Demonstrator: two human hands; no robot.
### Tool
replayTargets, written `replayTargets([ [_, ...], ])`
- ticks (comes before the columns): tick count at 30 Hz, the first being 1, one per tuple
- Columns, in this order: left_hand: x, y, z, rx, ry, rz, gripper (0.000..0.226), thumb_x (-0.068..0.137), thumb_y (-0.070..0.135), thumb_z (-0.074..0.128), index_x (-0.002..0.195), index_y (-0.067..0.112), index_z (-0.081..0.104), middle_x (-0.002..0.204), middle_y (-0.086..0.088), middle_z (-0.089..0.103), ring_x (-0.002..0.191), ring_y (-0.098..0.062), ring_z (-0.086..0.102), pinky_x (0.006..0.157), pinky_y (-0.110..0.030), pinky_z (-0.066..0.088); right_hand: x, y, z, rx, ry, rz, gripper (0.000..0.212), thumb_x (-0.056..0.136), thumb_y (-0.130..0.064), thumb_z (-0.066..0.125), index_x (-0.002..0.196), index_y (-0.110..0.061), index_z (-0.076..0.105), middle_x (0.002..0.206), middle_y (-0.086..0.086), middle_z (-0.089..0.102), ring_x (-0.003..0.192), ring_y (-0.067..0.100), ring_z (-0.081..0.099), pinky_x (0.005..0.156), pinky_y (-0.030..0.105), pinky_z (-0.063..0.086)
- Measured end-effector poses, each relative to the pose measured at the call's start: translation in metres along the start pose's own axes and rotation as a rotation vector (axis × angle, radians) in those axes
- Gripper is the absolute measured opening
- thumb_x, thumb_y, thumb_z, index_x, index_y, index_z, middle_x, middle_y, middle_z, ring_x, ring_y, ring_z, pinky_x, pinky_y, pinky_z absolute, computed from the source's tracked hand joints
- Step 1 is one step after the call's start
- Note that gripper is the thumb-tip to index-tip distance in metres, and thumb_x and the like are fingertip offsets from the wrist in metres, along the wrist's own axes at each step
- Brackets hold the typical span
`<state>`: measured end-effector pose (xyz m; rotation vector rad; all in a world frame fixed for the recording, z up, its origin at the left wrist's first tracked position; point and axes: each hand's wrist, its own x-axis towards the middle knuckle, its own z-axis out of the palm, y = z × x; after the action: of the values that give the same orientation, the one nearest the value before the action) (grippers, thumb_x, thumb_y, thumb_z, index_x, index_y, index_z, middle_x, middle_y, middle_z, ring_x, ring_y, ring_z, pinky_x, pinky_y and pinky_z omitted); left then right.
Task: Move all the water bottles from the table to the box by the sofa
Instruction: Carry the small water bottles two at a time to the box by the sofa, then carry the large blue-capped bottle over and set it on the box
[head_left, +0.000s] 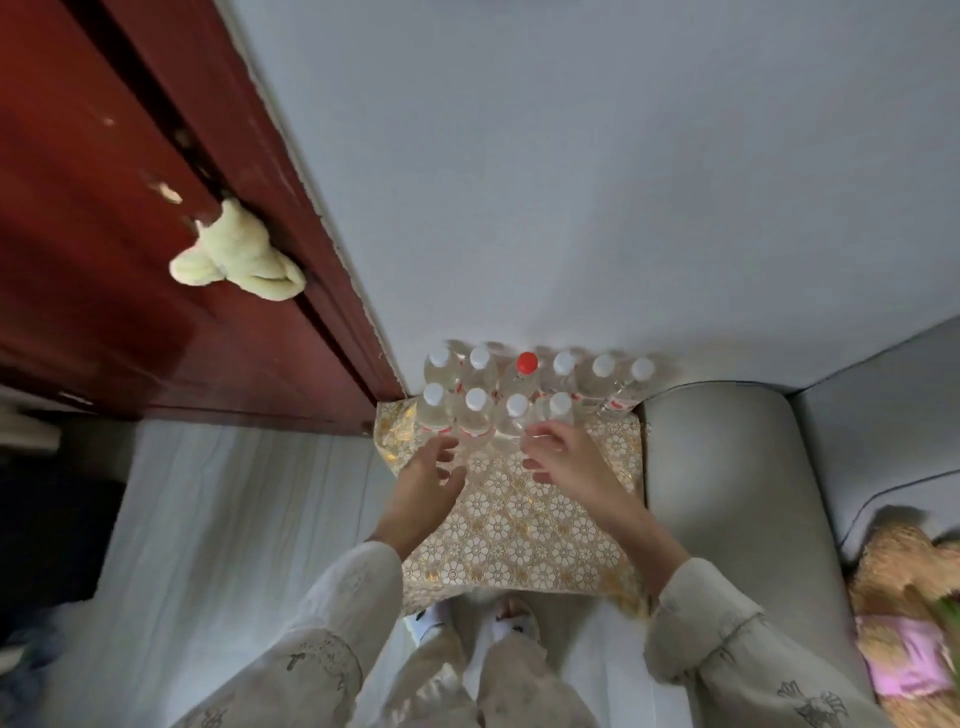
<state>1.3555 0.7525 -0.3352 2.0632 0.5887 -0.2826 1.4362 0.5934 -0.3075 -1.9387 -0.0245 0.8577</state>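
Ten water bottles (524, 397) stand upright in two rows at the far edge of a surface (524, 525) covered in a gold flower-pattern cloth, pushed up against the wall. Back row has six, one with a red cap (527, 362), the rest white; front row has four. The left hand (434, 475) is open with fingers spread, just short of the front row's left bottles, not gripping anything. The right hand (563, 454) is loosely open too, fingertips touching the rightmost front bottle (557, 410). A grey sofa (737, 499) sits right beside the surface, with a stuffed toy (904, 597) on it.
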Motion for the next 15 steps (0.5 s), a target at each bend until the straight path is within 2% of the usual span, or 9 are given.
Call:
replayTargets([
  [2, -0.031, -0.011, -0.018, -0.070, 0.098, -0.050, 0.031, 0.089, 0.021, 0.055, 0.120, 0.016, 0.051, 0.115, -0.004, 0.059, 0.091, -0.011, 0.056, 0.069, -0.017, 0.042, -0.012, -0.011, 0.013, -0.093, -0.086, -0.079, 0.027, 0.088, -0.030, 0.055, 0.112, -0.017, 0.055, 0.114, 0.002, 0.062, 0.098, 0.015, 0.062, 0.091, 0.036, 0.052],
  [5, -0.076, -0.023, -0.042, -0.107, 0.276, -0.108, 0.028, 0.089, 0.018, 0.056, 0.116, 0.014, 0.056, 0.109, 0.000, 0.061, 0.087, -0.009, 0.056, 0.073, -0.016, 0.042, -0.025, -0.034, 0.034, -0.225, -0.227, -0.186, 0.031, 0.088, -0.034, 0.054, 0.116, -0.020, 0.055, 0.108, -0.007, 0.062, 0.098, 0.007, 0.059, 0.088, 0.030, 0.050],
  [9, -0.148, -0.032, -0.059, -0.219, 0.602, -0.191, 0.024, 0.089, 0.012, 0.055, 0.112, 0.011, 0.058, 0.103, -0.002, 0.062, 0.086, -0.014, 0.057, 0.078, -0.023, 0.045, -0.052, -0.069, 0.067, -0.337, -0.452, -0.338, 0.031, 0.088, -0.030, 0.055, 0.116, -0.017, 0.055, 0.106, -0.003, 0.064, 0.095, 0.010, 0.063, 0.089, 0.030, 0.052],
  [12, -0.212, -0.033, -0.055, -0.365, 0.835, -0.209, 0.017, 0.089, 0.013, 0.054, 0.103, 0.022, 0.058, 0.097, 0.003, 0.063, 0.086, -0.017, 0.060, 0.075, -0.028, 0.048, -0.088, -0.089, 0.093, -0.346, -0.634, -0.458, 0.023, 0.088, -0.025, 0.056, 0.110, -0.018, 0.057, 0.096, -0.007, 0.066, 0.080, 0.000, 0.066, 0.074, 0.015, 0.054],
  [13, -0.235, -0.033, -0.052, -0.395, 0.897, -0.214, 0.017, 0.089, 0.014, 0.055, 0.099, 0.027, 0.058, 0.094, 0.007, 0.063, 0.087, -0.017, 0.061, 0.075, -0.028, 0.048, -0.103, -0.093, 0.103, -0.353, -0.689, -0.485, 0.020, 0.089, -0.023, 0.056, 0.108, -0.018, 0.058, 0.096, -0.005, 0.066, 0.080, 0.000, 0.066, 0.073, 0.014, 0.053],
  [15, -0.279, -0.034, -0.044, -0.440, 1.025, -0.242, 0.019, 0.089, 0.016, 0.055, 0.095, 0.034, 0.056, 0.093, 0.011, 0.063, 0.087, -0.016, 0.062, 0.074, -0.027, 0.048, -0.135, -0.099, 0.125, -0.378, -0.797, -0.535, 0.017, 0.089, -0.019, 0.056, 0.106, -0.018, 0.058, 0.098, 0.002, 0.068, 0.083, 0.008, 0.067, 0.077, 0.023, 0.054],
])
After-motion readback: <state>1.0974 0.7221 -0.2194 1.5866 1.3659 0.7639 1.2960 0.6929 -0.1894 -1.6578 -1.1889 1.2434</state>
